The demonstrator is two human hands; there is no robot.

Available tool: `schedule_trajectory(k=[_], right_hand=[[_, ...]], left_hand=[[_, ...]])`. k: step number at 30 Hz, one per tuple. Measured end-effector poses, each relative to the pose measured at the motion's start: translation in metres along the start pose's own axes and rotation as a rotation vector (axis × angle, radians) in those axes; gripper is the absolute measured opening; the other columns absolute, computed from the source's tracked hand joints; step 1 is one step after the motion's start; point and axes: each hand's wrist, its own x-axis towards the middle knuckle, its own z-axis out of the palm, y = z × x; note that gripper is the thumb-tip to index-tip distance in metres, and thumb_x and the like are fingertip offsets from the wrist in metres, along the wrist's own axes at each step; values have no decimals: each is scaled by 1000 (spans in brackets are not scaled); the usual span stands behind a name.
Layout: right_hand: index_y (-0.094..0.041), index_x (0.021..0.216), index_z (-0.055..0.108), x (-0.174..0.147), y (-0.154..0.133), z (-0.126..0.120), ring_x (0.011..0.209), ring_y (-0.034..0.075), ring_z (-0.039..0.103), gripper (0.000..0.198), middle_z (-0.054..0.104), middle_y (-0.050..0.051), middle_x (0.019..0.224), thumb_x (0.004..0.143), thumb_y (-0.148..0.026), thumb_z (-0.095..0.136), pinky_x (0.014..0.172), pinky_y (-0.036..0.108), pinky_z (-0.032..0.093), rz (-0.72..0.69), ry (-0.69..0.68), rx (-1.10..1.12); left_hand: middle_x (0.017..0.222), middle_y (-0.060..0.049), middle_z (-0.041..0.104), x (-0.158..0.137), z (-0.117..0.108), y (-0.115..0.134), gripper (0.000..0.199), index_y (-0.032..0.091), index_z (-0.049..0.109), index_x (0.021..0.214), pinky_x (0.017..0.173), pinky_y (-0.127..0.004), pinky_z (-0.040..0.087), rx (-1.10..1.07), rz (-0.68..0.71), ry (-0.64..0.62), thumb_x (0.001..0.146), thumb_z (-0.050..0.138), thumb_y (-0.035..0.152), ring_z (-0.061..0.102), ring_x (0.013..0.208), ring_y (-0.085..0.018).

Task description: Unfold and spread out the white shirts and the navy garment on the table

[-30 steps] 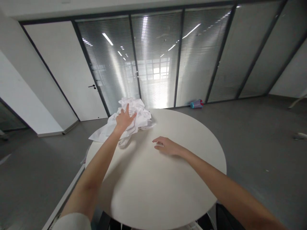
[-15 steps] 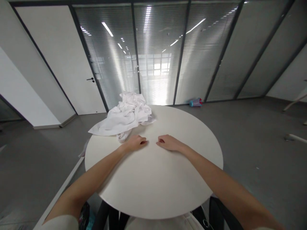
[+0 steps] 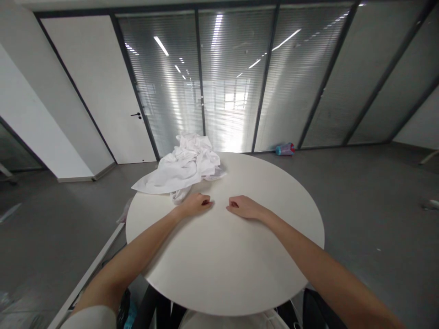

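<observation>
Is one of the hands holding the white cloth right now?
No, both the left hand and the right hand rest closed on the bare round table, while the crumpled white cloth lies untouched beyond them.

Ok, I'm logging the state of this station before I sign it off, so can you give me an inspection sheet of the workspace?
Surface: round white table, bare in the middle and near side.
Job's things: crumpled white cloth heaped at the far left edge, one corner hanging over the rim.
Clutter: small blue and pink object on the floor by the glass wall.
Hands: left hand and right hand rest on the table as loose fists, apart, holding nothing; the left lies just short of the cloth.
Cables: nothing seen.
Surroundings: glass partition with blinds, white door, grey floor.
</observation>
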Motion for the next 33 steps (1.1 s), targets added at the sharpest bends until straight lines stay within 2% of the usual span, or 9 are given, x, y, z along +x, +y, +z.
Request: schedule_trajectory(k=[8,23,27,29,31,33], right_hand=[[-18,72,57,-3,-2,-3,65,13,49,26,61,2,73,93,-33,55,60,26,28,-5,-21,10],[-18,71,56,-2,-1,-1,64,13,48,26,60,1,72,93,-32,56,59,26,29,-19,-20,14],[-18,75,60,2,4,-3,67,14,54,25,63,2,75,94,-34,55,62,26,37,-36,48,74],[-18,88,65,3,8,-9,77,17,60,21,67,5,88,94,-36,55,71,28,44,-49,172,133],[-20,111,65,-1,13,-18,97,21,63,28,68,9,112,95,-40,55,88,34,48,-92,293,141],[-23,134,57,-10,16,-25,125,26,54,46,57,12,138,94,-46,56,106,43,40,-170,304,71]], left_hand=[[59,1,55,-1,-2,1,45,18,59,66,55,-28,24,-17,-15,-4,97,45,49,43,53,-12],[60,1,58,-1,-1,0,43,18,63,69,55,-27,28,-1,-14,-8,97,46,47,45,54,-12],[62,0,61,-3,-12,5,44,18,67,73,58,-25,35,-39,39,-41,97,47,50,50,56,-12],[77,-3,70,-5,-24,11,41,17,71,86,68,-26,44,-120,105,-37,97,49,50,60,68,-15],[109,-9,73,-10,-37,18,40,18,70,112,89,-30,49,-191,170,-14,97,51,50,67,96,-21],[141,-11,58,-17,-45,25,51,22,57,139,109,-38,41,-195,236,-34,97,53,50,56,127,-26]])
